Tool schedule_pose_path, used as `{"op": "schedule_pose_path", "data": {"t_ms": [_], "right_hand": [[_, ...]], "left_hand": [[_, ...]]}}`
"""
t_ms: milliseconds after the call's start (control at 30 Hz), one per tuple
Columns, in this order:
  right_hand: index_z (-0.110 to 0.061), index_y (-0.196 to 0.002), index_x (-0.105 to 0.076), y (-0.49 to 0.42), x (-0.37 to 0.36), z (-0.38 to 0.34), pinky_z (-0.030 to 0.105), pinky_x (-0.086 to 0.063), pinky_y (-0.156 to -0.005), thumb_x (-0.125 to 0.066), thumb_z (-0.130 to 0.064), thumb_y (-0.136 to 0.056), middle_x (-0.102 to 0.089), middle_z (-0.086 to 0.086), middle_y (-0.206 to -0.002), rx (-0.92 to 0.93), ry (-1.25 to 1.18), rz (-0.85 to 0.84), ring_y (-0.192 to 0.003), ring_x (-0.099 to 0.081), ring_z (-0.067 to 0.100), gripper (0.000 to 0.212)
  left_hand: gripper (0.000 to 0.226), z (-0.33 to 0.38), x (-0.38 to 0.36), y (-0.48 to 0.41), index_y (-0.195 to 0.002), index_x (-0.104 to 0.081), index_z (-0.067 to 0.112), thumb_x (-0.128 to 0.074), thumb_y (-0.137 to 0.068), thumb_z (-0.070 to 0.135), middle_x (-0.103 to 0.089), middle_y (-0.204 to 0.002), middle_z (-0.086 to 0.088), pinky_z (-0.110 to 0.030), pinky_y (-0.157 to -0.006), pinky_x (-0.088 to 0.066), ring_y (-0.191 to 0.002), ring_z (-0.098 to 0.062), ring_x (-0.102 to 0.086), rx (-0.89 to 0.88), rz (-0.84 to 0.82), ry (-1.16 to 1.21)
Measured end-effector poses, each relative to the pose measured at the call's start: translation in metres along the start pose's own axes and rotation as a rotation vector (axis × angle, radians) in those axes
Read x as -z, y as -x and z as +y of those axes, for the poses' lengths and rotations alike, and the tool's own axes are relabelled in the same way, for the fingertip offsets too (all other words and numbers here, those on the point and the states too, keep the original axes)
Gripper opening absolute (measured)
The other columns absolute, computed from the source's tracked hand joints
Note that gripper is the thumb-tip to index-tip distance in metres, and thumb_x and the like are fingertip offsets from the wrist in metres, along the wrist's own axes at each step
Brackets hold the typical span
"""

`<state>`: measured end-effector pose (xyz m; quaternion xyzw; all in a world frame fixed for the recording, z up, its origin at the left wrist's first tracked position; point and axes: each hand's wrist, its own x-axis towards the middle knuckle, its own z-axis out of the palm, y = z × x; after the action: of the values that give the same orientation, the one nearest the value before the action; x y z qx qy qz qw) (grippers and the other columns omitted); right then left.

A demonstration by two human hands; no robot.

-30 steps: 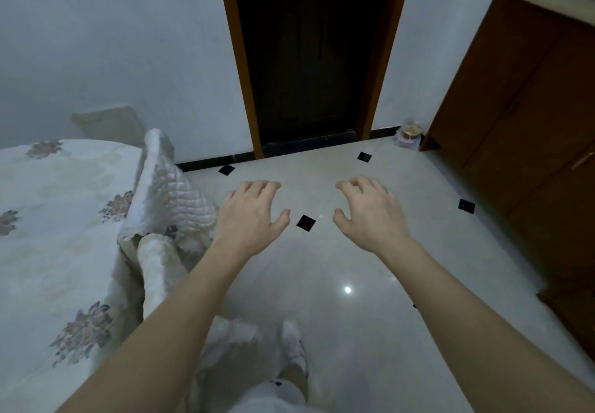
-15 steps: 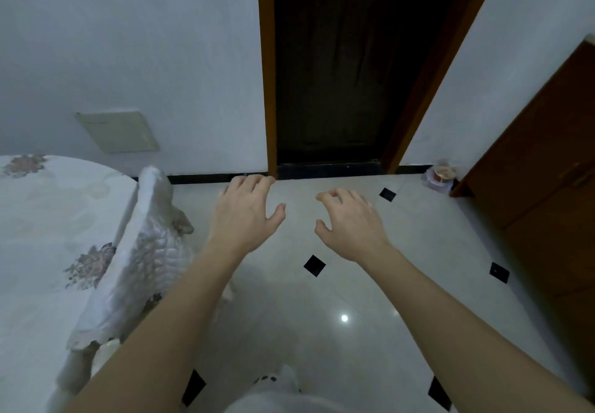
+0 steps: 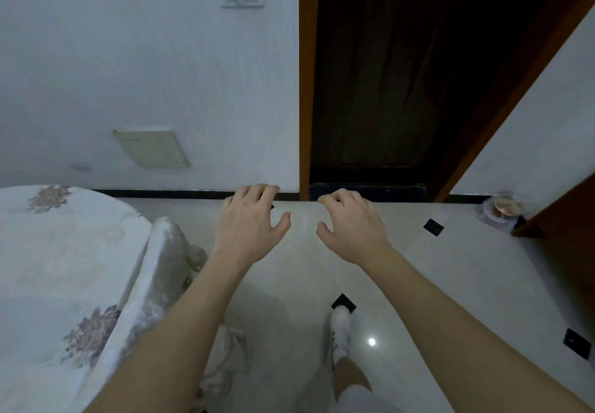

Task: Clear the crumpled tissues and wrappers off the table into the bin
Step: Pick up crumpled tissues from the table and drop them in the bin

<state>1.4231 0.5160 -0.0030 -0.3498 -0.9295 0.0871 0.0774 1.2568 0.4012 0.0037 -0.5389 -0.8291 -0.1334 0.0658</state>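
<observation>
our left hand (image 3: 249, 226) spread, empty | our right hand (image 3: 352, 224) spread, empty | table (image 3: 48, 251) to our left, no tissues visible

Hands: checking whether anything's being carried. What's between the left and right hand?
Nothing: left hand and right hand hover apart, both empty, only bare floor tile showing between them in the head view.

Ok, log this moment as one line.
left hand: open, empty | right hand: open, empty | tissues, bin: not visible
</observation>
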Motion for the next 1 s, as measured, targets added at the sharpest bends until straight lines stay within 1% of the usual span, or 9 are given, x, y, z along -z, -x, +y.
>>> {"op": "schedule_pose_path", "data": {"t_ms": [67, 133, 200, 300, 367, 500, 667, 867, 1000], "right_hand": [[-0.022, -0.138, -0.05, -0.032, -0.003, 0.01, 0.04, -0.04, -0.103, -0.053, -0.04, -0.093, -0.055, 0.001, -0.129, 0.018, -0.005, 0.023, -0.122, -0.048, 0.021, 0.049], [-0.022, -0.135, -0.052, -0.07, -0.005, 0.021, 0.04, -0.041, -0.102, -0.054, -0.038, -0.093, -0.056, 0.0, -0.127, 0.042, -0.025, 0.041, -0.121, -0.049, 0.021, 0.046], [-0.021, -0.133, -0.054, -0.111, -0.006, 0.032, 0.041, -0.042, -0.103, -0.055, -0.037, -0.093, -0.057, 0.0, -0.126, 0.073, -0.044, 0.053, -0.12, -0.049, 0.021, 0.043], [-0.022, -0.132, -0.054, -0.178, -0.002, 0.049, 0.041, -0.043, -0.103, -0.056, -0.037, -0.093, -0.057, -0.001, -0.127, 0.131, -0.061, 0.05, -0.121, -0.049, 0.02, 0.042], [-0.022, -0.133, -0.053, -0.222, 0.001, 0.057, 0.041, -0.041, -0.104, -0.056, -0.037, -0.093, -0.056, 0.0, -0.129, 0.17, -0.07, 0.04, -0.122, -0.048, 0.021, 0.043], [-0.021, -0.136, -0.051, -0.303, 0.004, 0.06, 0.042, -0.038, -0.106, -0.053, -0.037, -0.094, -0.054, 0.001, -0.132, 0.266, -0.076, 0.02, -0.125, -0.046, 0.022, 0.045], [-0.02, -0.133, -0.053, -0.374, -0.012, 0.044, 0.04, -0.039, -0.101, -0.054, -0.036, -0.092, -0.055, 0.003, -0.129, 0.401, -0.08, -0.029, -0.121, -0.047, 0.023, 0.044], [-0.019, -0.127, -0.058, -0.432, -0.044, -0.012, 0.039, -0.041, -0.097, -0.053, -0.035, -0.09, -0.057, 0.002, -0.124, 0.56, -0.106, -0.086, -0.117, -0.049, 0.024, 0.04], [-0.017, -0.121, -0.062, -0.464, -0.068, -0.059, 0.04, -0.045, -0.091, -0.056, -0.032, -0.086, -0.061, 0.003, -0.117, 0.657, -0.144, -0.091, -0.111, -0.055, 0.026, 0.038]], "left_hand": [[0.051, -0.005, -0.009, -0.027, -0.128, -0.056, 0.019, -0.05, -0.089, 0.052, -0.064, -0.126, -0.002, -0.043, -0.091, -0.048, -0.115, -0.025, -0.056, 0.017, 0.021, -0.005], [0.051, -0.01, -0.019, -0.06, -0.128, -0.057, 0.019, -0.053, -0.089, 0.051, -0.064, -0.126, -0.002, -0.043, -0.091, -0.048, -0.116, -0.025, -0.056, 0.034, 0.021, -0.024], [0.05, -0.014, -0.027, -0.097, -0.128, -0.057, 0.018, -0.056, -0.089, 0.05, -0.064, -0.126, -0.002, -0.044, -0.092, -0.048, -0.117, -0.026, -0.057, 0.056, 0.02, -0.036], [0.049, -0.022, -0.037, -0.154, -0.125, -0.059, 0.018, -0.059, -0.087, 0.048, -0.066, -0.124, -0.002, -0.042, -0.088, -0.049, -0.114, -0.026, -0.058, 0.094, 0.048, -0.058], [0.049, -0.031, -0.043, -0.19, -0.125, -0.06, 0.017, -0.056, -0.087, 0.049, -0.066, -0.122, -0.002, -0.041, -0.086, -0.049, -0.113, -0.026, -0.059, 0.124, 0.061, -0.071], [0.054, -0.052, -0.05, -0.245, -0.123, -0.06, 0.017, -0.044, -0.086, 0.053, -0.067, -0.12, -0.001, -0.041, -0.083, -0.049, -0.11, -0.026, -0.06, 0.211, 0.095, -0.08], [0.053, -0.091, -0.055, -0.268, -0.121, -0.061, 0.017, -0.047, -0.084, 0.052, -0.067, -0.12, -0.001, -0.04, -0.084, -0.05, -0.11, -0.026, -0.059, 0.369, 0.109, -0.1], [0.057, -0.152, -0.05, -0.258, -0.125, -0.059, 0.019, -0.043, -0.084, 0.055, -0.065, -0.122, -0.001, -0.04, -0.088, -0.048, -0.113, -0.026, -0.058, 0.574, 0.085, -0.163], [0.051, -0.2, -0.051, -0.252, -0.127, -0.058, 0.019, -0.053, -0.087, 0.051, -0.064, -0.124, 0.0, -0.04, -0.088, -0.048, -0.115, -0.025, -0.057, 0.69, 0.084, -0.19]]}}
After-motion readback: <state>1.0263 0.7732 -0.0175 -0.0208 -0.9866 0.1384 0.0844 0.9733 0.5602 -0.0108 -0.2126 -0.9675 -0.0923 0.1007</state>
